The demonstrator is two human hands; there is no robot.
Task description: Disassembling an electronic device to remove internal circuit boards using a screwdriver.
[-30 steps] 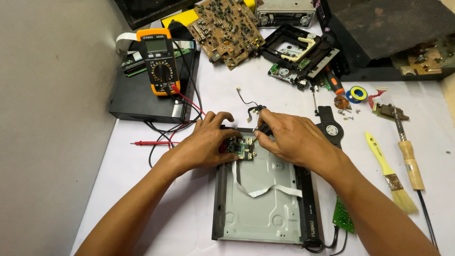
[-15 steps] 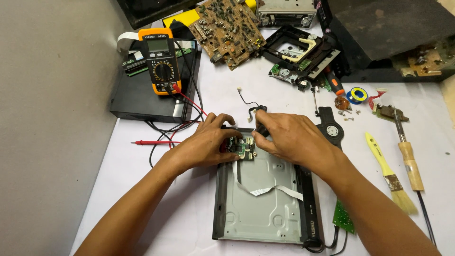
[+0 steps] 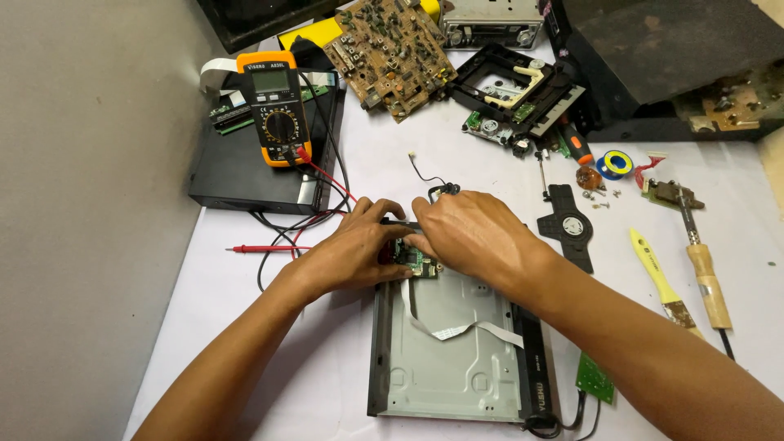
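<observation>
Both hands meet over a small green board [image 3: 418, 263] at the far end of an open metal chassis [image 3: 457, 359]. The left hand [image 3: 355, 253] has its fingers curled round the board's left edge, pinching it. The right hand [image 3: 474, 237] arches over from the other side, fingertips pressed down on the board's near edge; it is closed to a pinch, though its palm hides how firmly it grips. The board sits just above the chassis rim, apparently steadied from two sides so it stays level. A white ribbon cable [image 3: 457, 328] runs from under the board across the chassis floor, slack and kinked, which leaves the board free to lift a little.

A second small green board [image 3: 594, 377] lies just beside the chassis' right wall, joined by a dark lead at the near corner.

Further out on the white worktop [image 3: 245, 327]: a red probe [image 3: 253, 248] lies left of the hands, its leads running back to an orange multimeter [image 3: 276, 106] resting on a black box [image 3: 245, 175]. A brown circuit board [image 3: 392, 51] and a black drive frame [image 3: 514, 90] lie at the far edge. To the right sit a black plastic part [image 3: 572, 230], a yellow-handled brush [image 3: 661, 282], a wooden-handled soldering iron [image 3: 706, 278], a blue solder reel [image 3: 614, 163] and loose screws, all well apart from the hands, within reach.
</observation>
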